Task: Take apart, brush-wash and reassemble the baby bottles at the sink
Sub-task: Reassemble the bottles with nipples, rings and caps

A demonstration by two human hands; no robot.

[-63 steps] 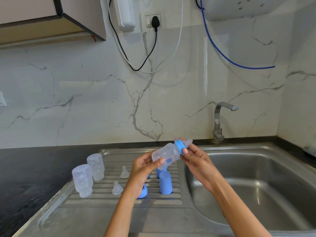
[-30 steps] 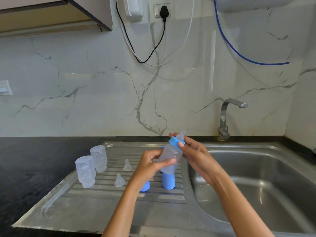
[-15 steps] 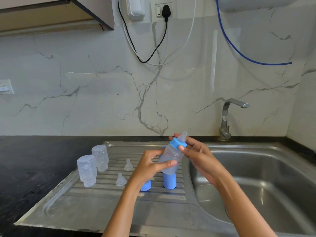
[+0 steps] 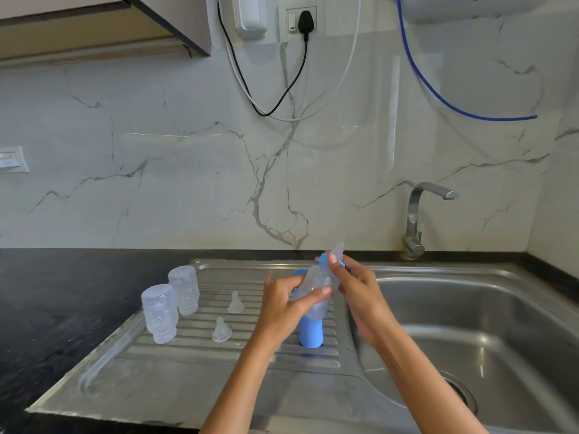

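Nearest the camera, a steel drainboard (image 4: 194, 383) sits in a black desk (image 4: 56, 296), with the basin (image 4: 488, 324) on the right. Above the ridges, left hand (image 4: 282, 305) grips the tilted baby bottle (image 4: 316, 283); right hand (image 4: 357, 286) fingers pinch its blue collar (image 4: 322, 260). Behind stand two upturned bottles (image 4: 159, 311), the tap (image 4: 416, 220) and a marble wall (image 4: 188, 167).

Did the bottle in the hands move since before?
Yes. The held bottle tipped up from lying almost sideways to nearly upright, its teat now pointing up, and it sits lower over the standing blue cap.
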